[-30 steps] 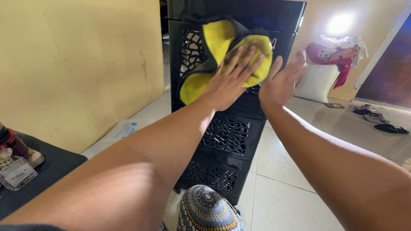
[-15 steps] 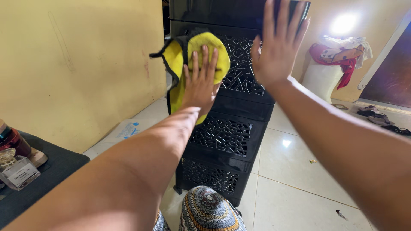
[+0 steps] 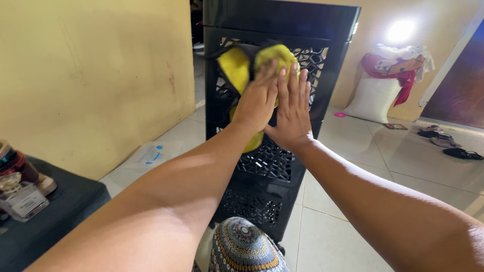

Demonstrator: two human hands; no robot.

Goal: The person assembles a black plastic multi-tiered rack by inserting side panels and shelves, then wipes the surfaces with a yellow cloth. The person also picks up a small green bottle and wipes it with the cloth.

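A tall black plastic crate stack with lattice sides stands on the tiled floor in front of me. A yellow cloth with a dark edge lies pressed flat against its upper side panel. My left hand presses on the cloth with the palm, fingers together. My right hand lies flat right beside it, fingers straight, touching the crate panel and the cloth's edge. Both forearms reach forward from the bottom of the view.
A yellow wall is on the left. A dark table at lower left carries small jars. A patterned round cap is below. A white sack with red cloth and sandals sit at the back right.
The left hand slid the cloth across the crate panel, first left, then back right and up. The right hand came down from the crate's top edge to lie beside the left hand.
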